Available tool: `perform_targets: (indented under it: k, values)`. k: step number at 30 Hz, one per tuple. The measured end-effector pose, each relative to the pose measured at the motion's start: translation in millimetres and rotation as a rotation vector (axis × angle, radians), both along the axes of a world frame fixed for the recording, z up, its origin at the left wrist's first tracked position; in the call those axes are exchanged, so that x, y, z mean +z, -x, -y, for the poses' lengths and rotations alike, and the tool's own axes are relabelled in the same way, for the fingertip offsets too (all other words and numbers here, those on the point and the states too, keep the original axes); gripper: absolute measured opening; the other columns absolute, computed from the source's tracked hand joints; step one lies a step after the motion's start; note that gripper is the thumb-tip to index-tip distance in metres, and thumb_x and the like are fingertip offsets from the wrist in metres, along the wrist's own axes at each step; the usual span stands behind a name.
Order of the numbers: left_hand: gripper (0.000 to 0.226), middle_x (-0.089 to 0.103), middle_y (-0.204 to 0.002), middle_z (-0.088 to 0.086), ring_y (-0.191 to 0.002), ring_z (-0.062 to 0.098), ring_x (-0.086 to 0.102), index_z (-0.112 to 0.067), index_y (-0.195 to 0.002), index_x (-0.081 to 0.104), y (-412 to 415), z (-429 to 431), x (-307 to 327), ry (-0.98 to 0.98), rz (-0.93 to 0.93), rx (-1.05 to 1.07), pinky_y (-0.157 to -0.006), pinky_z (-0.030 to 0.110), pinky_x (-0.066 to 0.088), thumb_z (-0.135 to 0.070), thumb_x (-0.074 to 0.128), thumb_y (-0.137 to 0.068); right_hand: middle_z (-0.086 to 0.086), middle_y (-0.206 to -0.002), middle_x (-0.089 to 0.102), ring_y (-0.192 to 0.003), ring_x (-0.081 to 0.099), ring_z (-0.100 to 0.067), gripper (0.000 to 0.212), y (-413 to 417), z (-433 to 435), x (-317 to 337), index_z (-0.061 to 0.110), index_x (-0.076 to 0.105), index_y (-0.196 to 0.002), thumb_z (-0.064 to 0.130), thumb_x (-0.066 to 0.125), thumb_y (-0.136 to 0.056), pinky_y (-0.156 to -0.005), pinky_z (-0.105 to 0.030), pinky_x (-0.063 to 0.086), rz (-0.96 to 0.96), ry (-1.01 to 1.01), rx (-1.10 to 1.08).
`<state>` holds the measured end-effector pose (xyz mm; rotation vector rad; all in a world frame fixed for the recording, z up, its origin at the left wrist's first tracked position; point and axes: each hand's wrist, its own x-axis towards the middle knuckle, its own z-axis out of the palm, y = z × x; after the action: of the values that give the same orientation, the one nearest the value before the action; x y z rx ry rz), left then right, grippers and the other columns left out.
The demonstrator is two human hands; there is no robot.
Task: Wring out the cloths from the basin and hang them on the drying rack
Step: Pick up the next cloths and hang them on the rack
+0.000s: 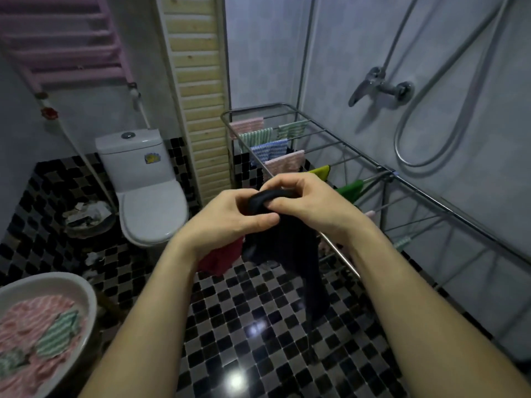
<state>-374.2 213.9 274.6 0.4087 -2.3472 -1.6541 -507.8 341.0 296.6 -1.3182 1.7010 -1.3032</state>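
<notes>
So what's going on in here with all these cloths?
A person is doing laundry by hand in a bathroom. The left hand and right hand both grip a dark cloth. Its top is bunched between them and the rest hangs toward the tiled floor. Several hung cloths are already on the metal drying rack. More striped cloths lie in the white basin at lower left, not yet hung.

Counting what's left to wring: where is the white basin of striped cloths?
Head view, bottom-left corner: the round white basin sits on the tiled floor, below the white toilet.
</notes>
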Motion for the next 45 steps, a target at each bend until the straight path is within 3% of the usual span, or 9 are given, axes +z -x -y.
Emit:
perform_targets:
  k: [3, 10, 13, 19, 23, 27, 35, 43, 45]
  values:
    - [0.019, 0.051, -0.058, -0.003, -0.053, 0.007, 0.043, -0.002, -0.075, 0.071, 21.5, -16.8, -0.3, 0.087, -0.065, 0.089, -0.054, 0.027, 0.033, -0.019, 0.073, -0.085, -0.004, -0.086, 0.066, -0.081, 0.062, -0.013, 0.015, 21.0, -16.5, 5.8, 0.019, 0.064, -0.092, 0.014, 0.073, -0.081, -0.076, -0.028, 0.050, -0.044, -0.020, -0.059]
    - [0.024, 0.064, -0.075, 0.011, -0.071, 0.017, 0.060, 0.006, -0.080, 0.070, 47.5, -45.2, 37.6, 0.020, -0.257, 0.070, -0.062, 0.034, 0.045, -0.017, 0.067, -0.089, -0.006, -0.101, 0.074, -0.099, 0.069, -0.023, 0.021, 87.2, -86.5, -4.8, 0.018, 0.073, -0.099, 0.011, 0.074, -0.078, -0.089, -0.044, 0.055, -0.179, -0.443, -0.044]
    - [0.039, 0.059, -0.079, 0.013, -0.075, 0.024, 0.056, 0.017, -0.081, 0.061, 59.4, -56.6, 47.0, -0.107, -0.279, 0.077, -0.066, 0.039, 0.041, -0.021, 0.062, -0.093, -0.004, -0.088, 0.071, -0.081, 0.060, -0.023, 0.014, 107.1, -119.1, -16.9, 0.023, 0.076, -0.094, 0.017, 0.070, -0.083, -0.065, -0.035, 0.047, -0.123, -0.516, -0.153]
    - [0.030, 0.075, -0.079, 0.006, -0.073, 0.016, 0.072, -0.010, -0.080, 0.073, 84.5, -100.9, 46.0, -0.393, -0.250, 0.059, -0.065, 0.023, 0.057, -0.022, 0.052, -0.097, -0.002, -0.074, 0.069, -0.061, 0.065, -0.010, 0.023, 138.3, -182.1, -14.5, 0.012, 0.068, -0.097, -0.001, 0.050, -0.089, -0.040, -0.019, 0.046, 0.453, -0.086, -0.350]
    - [0.032, 0.076, -0.083, 0.006, -0.073, 0.016, 0.072, -0.011, -0.082, 0.075, 106.3, -135.3, 37.6, -0.475, -0.219, 0.061, -0.068, 0.024, 0.058, -0.025, 0.050, -0.098, -0.004, -0.070, 0.068, -0.058, 0.064, -0.012, 0.046, 164.8, -209.6, -9.2, 0.018, 0.077, -0.069, 0.006, 0.041, -0.095, -0.047, -0.023, 0.053, 0.661, 0.192, -0.440]
    - [0.030, 0.076, -0.088, 0.006, -0.079, 0.017, 0.073, -0.011, -0.089, 0.074, 136.4, -178.1, 27.1, -0.490, -0.182, 0.109, -0.074, 0.028, 0.059, -0.028, 0.050, -0.098, -0.004, -0.085, 0.071, -0.079, 0.066, -0.015, 0.037, 198.3, -240.4, -9.1, 0.018, 0.076, -0.080, 0.009, 0.044, -0.095, -0.069, -0.033, 0.058, 0.641, 0.277, -0.443]
    - [0.034, 0.076, -0.098, 0.009, -0.093, 0.023, 0.072, -0.007, -0.104, 0.071, 190.7, -228.5, 1.0, -0.274, -0.053, 0.100, -0.084, 0.036, 0.059, -0.032, 0.048, -0.100, -0.002, -0.074, 0.070, -0.074, 0.064, -0.014, 0.031, 263.5, -284.4, -28.6, 0.017, 0.073, -0.077, 0.006, 0.050, -0.094, -0.072, -0.034, 0.056, 0.544, 0.211, -0.542]
    - [0.040, 0.073, -0.088, 0.023, -0.081, 0.036, 0.071, -0.006, -0.094, 0.071, 217.5, -227.1, -10.6, -0.086, 0.033, 0.139, -0.074, 0.050, 0.057, -0.042, 0.052, -0.096, 0.000, -0.069, 0.069, -0.070, 0.064, -0.011, 0.022, 300.9, -282.3, -37.2, 0.013, 0.068, -0.083, 0.004, 0.051, -0.093, -0.073, -0.033, 0.056, 0.457, 0.142, -0.578]
    - [0.048, 0.064, -0.062, 0.023, -0.055, 0.032, 0.064, -0.004, -0.075, 0.065, 221.4, -224.8, -17.4, 0.005, 0.087, 0.129, -0.051, 0.045, 0.052, -0.047, 0.055, -0.093, -0.001, -0.071, 0.069, -0.073, 0.064, -0.013, 0.020, 307.5, -282.6, -48.7, 0.012, 0.068, -0.086, 0.004, 0.052, -0.093, -0.075, -0.034, 0.056, 0.452, 0.114, -0.599]
